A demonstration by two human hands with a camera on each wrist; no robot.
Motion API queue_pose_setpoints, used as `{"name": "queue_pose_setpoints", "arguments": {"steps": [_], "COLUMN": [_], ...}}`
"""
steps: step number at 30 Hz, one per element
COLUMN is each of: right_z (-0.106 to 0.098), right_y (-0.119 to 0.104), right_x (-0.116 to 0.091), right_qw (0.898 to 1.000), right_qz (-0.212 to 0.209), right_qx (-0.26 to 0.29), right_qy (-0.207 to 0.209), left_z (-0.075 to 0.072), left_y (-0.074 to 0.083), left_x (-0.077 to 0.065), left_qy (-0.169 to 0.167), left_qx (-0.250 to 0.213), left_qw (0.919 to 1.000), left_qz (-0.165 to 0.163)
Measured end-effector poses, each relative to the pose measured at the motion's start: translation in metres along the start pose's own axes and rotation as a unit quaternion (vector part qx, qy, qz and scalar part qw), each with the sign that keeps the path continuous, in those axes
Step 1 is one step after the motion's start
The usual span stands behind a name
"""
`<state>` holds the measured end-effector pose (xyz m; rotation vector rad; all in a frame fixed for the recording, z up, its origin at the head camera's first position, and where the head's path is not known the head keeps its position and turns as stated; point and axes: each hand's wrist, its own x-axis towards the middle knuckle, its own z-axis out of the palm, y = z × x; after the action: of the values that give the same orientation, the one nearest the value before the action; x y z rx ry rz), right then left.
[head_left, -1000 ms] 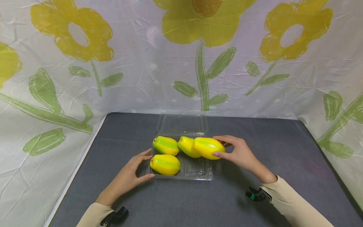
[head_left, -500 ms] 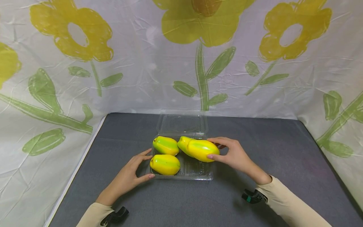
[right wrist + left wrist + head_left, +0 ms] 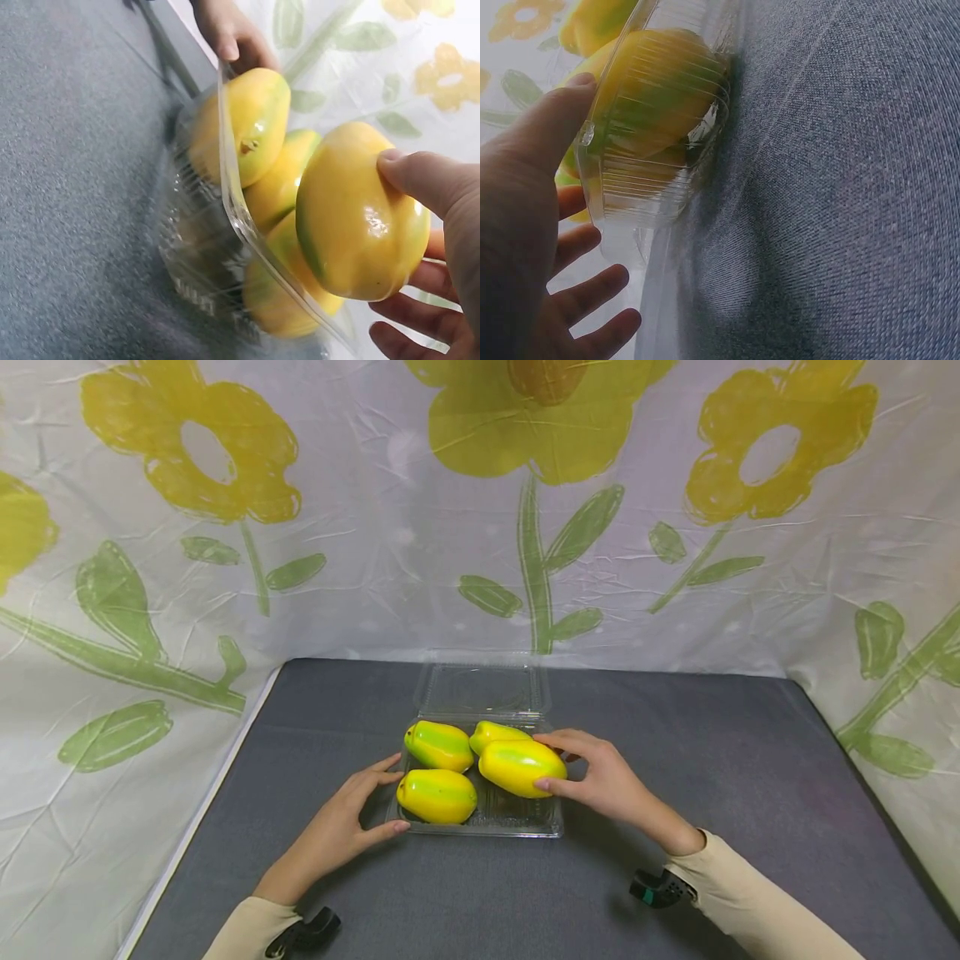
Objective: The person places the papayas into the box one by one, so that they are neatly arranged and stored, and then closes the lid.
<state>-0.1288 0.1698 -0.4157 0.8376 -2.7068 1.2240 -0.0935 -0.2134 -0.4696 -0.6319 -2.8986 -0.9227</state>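
A clear plastic clamshell box [image 3: 517,828] lies with its lid [image 3: 483,689] folded back. Two yellow-green papayas are in its left half, a rear one [image 3: 438,745] and a front one [image 3: 437,796]; a third papaya [image 3: 495,732] is at the back right, partly hidden. My right hand [image 3: 600,777] holds another papaya [image 3: 522,768] between thumb and fingers, above the box's right half. In the right wrist view this held papaya [image 3: 360,214] is above the rim. My left hand [image 3: 337,818] touches the box's left edge; its thumb and spread fingers [image 3: 592,294] rest at the rim.
A dark grey cloth [image 3: 480,902] covers the table under the box. Behind and at both sides hangs a white curtain [image 3: 360,568] with painted yellow flowers. Each wrist wears a black device, one [image 3: 660,887] at the right sleeve.
My right hand has carried its papaya left and slightly toward me, from the box's right edge to over its front right part. My left hand has stayed put.
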Motion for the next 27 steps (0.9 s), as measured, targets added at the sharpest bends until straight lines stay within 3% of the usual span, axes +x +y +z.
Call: {"name": "queue_pose_setpoints", "arguments": {"steps": [15, 27], "right_z": [0.013, 0.021], "right_y": [0.0, 0.0], "right_x": [-0.003, -0.008], "right_qw": [1.0, 0.999], "right_qz": [0.003, 0.03], "right_qx": [0.021, 0.01], "right_qy": [0.019, 0.023], "left_z": [-0.001, -0.001], "left_y": [0.002, 0.002], "left_x": [-0.001, -0.001], "left_qy": [0.002, -0.001], "left_qx": [-0.002, 0.001], "left_qw": [1.0, 1.0], "left_qz": [0.0, -0.005]}}
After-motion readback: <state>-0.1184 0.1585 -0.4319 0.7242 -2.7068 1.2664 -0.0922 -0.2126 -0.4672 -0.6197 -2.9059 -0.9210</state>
